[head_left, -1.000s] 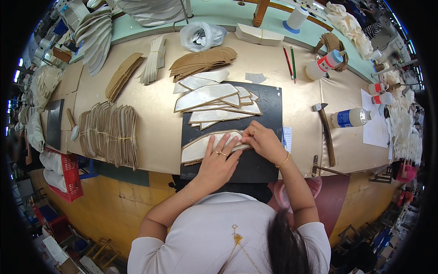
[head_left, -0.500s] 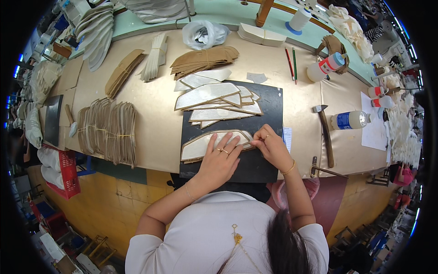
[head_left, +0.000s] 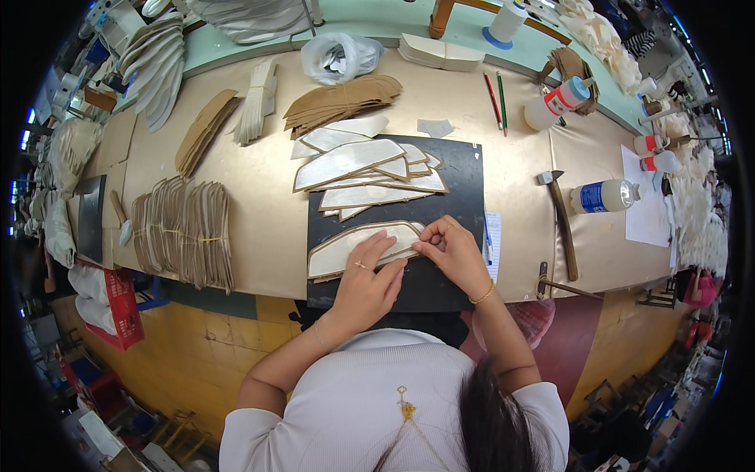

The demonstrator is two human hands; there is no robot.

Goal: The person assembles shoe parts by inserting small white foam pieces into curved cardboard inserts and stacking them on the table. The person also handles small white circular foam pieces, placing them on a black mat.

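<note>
On the black mat (head_left: 440, 287) our left hand (head_left: 366, 285) lies flat on a pale curved piece (head_left: 346, 252), right hand (head_left: 456, 253) pinching its end (could crease or shift w/ uneven pressure).

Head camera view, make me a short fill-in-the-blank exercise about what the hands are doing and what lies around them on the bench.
1. Both hands press on a pale curved piece that lies on a ____ mat.
2. The left hand wears a ____ on one finger.
3. The right hand has a gold ____ at its wrist.
4. To the right of the mat lies a ____ with a wooden handle.

Missing words: black; ring; bracelet; hammer
</note>
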